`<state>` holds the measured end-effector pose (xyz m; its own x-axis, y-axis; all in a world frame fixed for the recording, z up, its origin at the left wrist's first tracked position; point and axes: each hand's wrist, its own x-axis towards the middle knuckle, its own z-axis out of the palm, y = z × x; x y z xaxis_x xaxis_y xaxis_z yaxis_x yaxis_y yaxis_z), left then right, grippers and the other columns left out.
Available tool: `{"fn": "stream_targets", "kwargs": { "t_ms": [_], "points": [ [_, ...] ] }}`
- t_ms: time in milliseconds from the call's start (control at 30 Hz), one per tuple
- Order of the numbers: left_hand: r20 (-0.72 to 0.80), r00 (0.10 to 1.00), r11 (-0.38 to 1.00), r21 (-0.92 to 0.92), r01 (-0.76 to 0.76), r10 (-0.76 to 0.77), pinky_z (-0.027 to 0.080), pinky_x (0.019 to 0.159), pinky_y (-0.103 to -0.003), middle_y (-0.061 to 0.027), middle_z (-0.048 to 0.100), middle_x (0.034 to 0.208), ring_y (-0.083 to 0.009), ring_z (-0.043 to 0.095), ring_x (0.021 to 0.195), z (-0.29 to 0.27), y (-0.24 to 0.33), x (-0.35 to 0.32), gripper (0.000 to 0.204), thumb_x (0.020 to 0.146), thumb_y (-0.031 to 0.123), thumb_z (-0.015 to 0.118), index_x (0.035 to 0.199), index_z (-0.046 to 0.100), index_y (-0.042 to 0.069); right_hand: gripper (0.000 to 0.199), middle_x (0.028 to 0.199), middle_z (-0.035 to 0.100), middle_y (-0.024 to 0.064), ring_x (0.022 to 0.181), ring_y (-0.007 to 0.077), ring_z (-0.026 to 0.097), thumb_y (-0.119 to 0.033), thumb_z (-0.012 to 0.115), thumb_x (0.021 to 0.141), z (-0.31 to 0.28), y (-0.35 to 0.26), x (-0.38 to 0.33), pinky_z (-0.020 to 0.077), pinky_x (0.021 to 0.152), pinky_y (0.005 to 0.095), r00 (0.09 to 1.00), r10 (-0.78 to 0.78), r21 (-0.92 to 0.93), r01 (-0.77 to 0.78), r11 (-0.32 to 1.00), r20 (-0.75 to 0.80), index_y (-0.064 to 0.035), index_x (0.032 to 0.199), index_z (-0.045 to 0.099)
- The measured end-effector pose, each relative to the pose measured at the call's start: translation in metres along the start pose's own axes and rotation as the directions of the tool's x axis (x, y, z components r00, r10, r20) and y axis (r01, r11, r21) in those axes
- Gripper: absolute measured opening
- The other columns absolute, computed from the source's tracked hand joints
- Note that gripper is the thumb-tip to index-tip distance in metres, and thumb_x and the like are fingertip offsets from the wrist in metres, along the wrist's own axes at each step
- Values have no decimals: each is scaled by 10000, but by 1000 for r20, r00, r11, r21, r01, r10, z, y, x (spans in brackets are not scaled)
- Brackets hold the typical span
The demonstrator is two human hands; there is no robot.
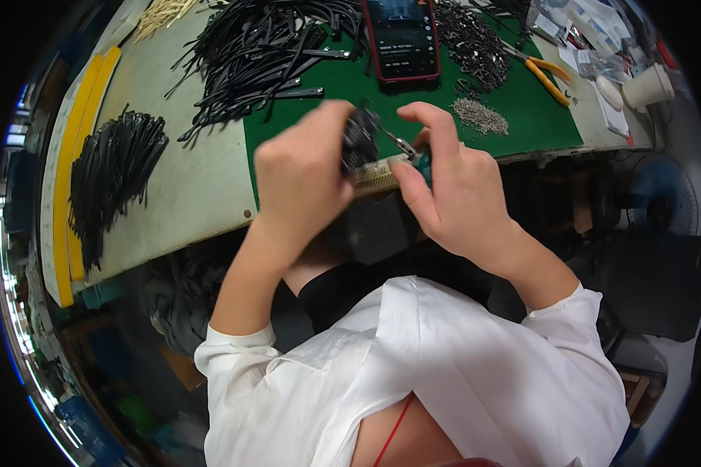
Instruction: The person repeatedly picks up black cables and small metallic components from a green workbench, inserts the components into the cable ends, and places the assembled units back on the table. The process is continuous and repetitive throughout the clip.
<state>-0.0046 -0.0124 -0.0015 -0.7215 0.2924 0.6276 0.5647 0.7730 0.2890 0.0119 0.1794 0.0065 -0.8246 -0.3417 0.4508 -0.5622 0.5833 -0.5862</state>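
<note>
My left hand [300, 175] is closed on a cluster of small black pieces [360, 140], blurred by motion; their exact kind does not show. My right hand [463, 183] grips a screwdriver with a green handle [423, 163]; its metal shaft [399, 143] points up and left toward the black pieces. Between the hands, at the table's front edge, lies a pale strip with rows of small holes [376, 179]. The right thumb and forefinger are beside the handle, which is partly hidden by the palm.
On the green mat [537, 124] are a red-cased phone [401, 43], a heap of black parts [475, 50], small silver pieces [481, 117] and orange-handled pliers [549, 78]. Black straps [249, 62] are piled behind; a strap bundle [117, 175] lies left, near yellow bars [86, 117].
</note>
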Motion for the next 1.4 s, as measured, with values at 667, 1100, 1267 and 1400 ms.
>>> {"fn": "stream_targets", "kwargs": {
  "t_ms": [667,1100,1267,1400],
  "points": [
    [174,946,832,535,144,-275,586,745,-452,-190,723,875,-379,713,837,48,-129,122,215,736,200,742,868,732,32,447,929,642,183,814,387,661,-131,676,827,-49,56,-24,521,712,429,951,276,-61,-270,961,140,-46,1228,496],
    [537,704,231,-694,682,-465,299,454,-175,-28,688,766,-17,469,519,-39,-19,22,368,817,154,761,1147,681,11,426,972,563,148,773,337,631,-179,653,901,-71,81,-19,509,696,410,910,214,-360,-78,930,355,-91,1312,585],
    [550,644,125,-701,702,-532,292,440,-177,-19,654,692,-28,485,503,-23,-10,-11,274,805,133,760,1042,698,10,346,1045,608,184,918,386,631,-170,625,878,-71,83,-9,512,802,447,936,216,-230,-154,961,279,-44,1191,549],
    [557,648,156,-683,713,-519,291,446,-176,1,634,650,-23,486,503,-21,-7,-5,169,808,154,758,914,699,36,324,1057,618,176,940,375,625,-123,599,849,-70,87,-8,504,823,448,914,217,-224,-145,964,344,-62,1161,539]
  ]
}}
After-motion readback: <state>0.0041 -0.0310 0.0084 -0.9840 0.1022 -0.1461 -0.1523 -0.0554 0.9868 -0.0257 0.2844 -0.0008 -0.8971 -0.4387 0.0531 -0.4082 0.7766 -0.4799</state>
